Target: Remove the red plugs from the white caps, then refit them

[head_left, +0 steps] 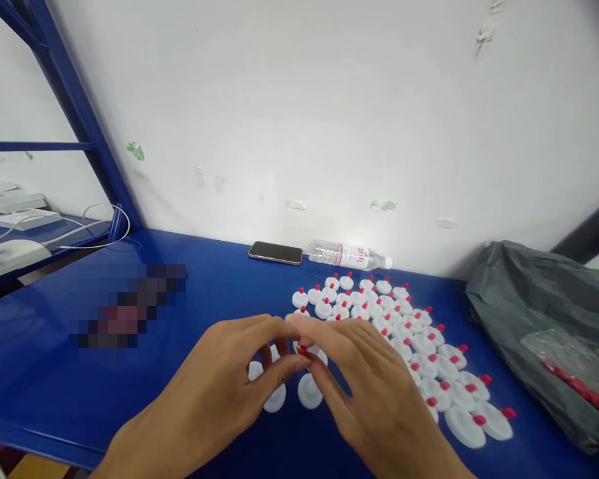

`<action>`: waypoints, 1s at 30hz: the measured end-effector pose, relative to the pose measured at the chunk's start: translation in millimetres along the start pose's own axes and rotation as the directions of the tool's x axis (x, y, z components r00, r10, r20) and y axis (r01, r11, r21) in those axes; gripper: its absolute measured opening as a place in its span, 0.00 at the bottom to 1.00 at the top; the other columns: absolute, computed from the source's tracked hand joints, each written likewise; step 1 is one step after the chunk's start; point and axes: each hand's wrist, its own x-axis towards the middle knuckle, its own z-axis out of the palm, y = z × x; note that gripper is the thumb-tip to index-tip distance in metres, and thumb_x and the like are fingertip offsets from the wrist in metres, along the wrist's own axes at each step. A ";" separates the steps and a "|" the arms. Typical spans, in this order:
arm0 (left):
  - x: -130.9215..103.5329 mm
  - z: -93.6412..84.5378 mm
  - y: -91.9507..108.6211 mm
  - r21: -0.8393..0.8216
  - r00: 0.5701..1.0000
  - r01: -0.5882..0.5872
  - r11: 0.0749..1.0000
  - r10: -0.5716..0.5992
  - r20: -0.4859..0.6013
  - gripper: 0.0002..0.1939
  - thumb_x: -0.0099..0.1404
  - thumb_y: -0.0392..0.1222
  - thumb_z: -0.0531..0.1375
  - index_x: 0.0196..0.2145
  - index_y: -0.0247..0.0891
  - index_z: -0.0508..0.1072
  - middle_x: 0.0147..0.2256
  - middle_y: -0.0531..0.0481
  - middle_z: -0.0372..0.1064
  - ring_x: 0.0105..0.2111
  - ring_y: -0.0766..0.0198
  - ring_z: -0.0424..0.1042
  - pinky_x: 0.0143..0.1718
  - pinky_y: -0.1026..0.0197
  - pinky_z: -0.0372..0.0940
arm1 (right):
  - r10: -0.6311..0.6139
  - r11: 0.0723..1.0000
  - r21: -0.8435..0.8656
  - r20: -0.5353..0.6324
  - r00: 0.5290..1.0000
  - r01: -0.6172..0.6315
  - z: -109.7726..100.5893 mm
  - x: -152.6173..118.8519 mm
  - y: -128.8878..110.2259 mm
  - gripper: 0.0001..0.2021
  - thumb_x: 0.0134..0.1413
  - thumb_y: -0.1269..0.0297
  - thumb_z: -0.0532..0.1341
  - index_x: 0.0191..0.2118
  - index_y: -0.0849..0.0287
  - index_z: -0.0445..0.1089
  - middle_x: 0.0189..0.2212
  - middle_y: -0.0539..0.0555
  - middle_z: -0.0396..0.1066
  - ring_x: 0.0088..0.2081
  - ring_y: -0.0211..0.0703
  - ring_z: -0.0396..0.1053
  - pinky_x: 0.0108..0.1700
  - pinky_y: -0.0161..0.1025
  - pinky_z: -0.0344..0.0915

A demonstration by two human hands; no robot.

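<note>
My left hand (224,372) and my right hand (367,382) meet at the middle of the blue table, their fingertips pinched together. Between the fingertips shows a small red cap (303,349), mostly covered, with a pale bit beside it that I cannot make out. Beneath the fingers lie several plain white discs; one white disc (310,391) is just under my right thumb. To the right of my hands spread many round white pieces with red caps (435,392), set close together on the table.
A phone (275,253) and a clear plastic bottle (349,255) lie along the wall. A dark plastic bag (519,293) with a clear bag of red pieces (579,386) is at right. A blurred-out object (130,309) lies left, near a blue frame (80,86).
</note>
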 end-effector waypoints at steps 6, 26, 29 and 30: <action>-2.8 0.9 4.9 -0.054 0.999 0.017 0.998 -0.019 -0.043 0.08 0.73 0.48 0.59 0.42 0.47 0.78 0.33 0.57 0.78 0.27 0.68 0.73 0.26 0.66 0.63 | 0.022 0.999 0.029 -0.070 0.997 -0.020 -0.8 1.7 -1.4 0.34 0.67 0.80 0.58 0.72 0.51 0.51 0.47 0.50 0.79 0.51 0.40 0.75 0.57 0.42 0.70; -6.4 3.5 10.6 -0.023 0.999 -0.034 0.999 0.034 0.011 0.13 0.77 0.45 0.52 0.32 0.43 0.64 0.23 0.60 0.64 0.22 0.68 0.62 0.26 0.62 0.55 | 0.038 0.998 -0.053 -0.070 0.997 -0.042 -3.7 5.1 -2.0 0.15 0.67 0.70 0.62 0.57 0.60 0.71 0.47 0.54 0.79 0.48 0.42 0.75 0.57 0.45 0.64; -7.5 5.2 15.6 -0.126 1.000 0.001 0.992 0.000 0.012 0.16 0.77 0.47 0.50 0.31 0.43 0.65 0.25 0.59 0.65 0.24 0.67 0.64 0.29 0.62 0.57 | 0.008 0.991 -0.132 -0.093 0.996 -0.021 -5.3 10.2 -4.0 0.11 0.68 0.68 0.63 0.53 0.56 0.74 0.45 0.50 0.81 0.46 0.41 0.76 0.58 0.45 0.60; -7.1 6.1 18.0 -0.191 1.000 0.028 0.981 -0.030 -0.008 0.18 0.77 0.50 0.50 0.29 0.43 0.65 0.24 0.58 0.64 0.24 0.67 0.63 0.29 0.62 0.57 | -0.007 0.986 -0.167 -0.098 0.995 -0.010 -6.2 11.9 -4.3 0.10 0.68 0.68 0.63 0.52 0.54 0.75 0.45 0.48 0.81 0.46 0.41 0.77 0.59 0.45 0.59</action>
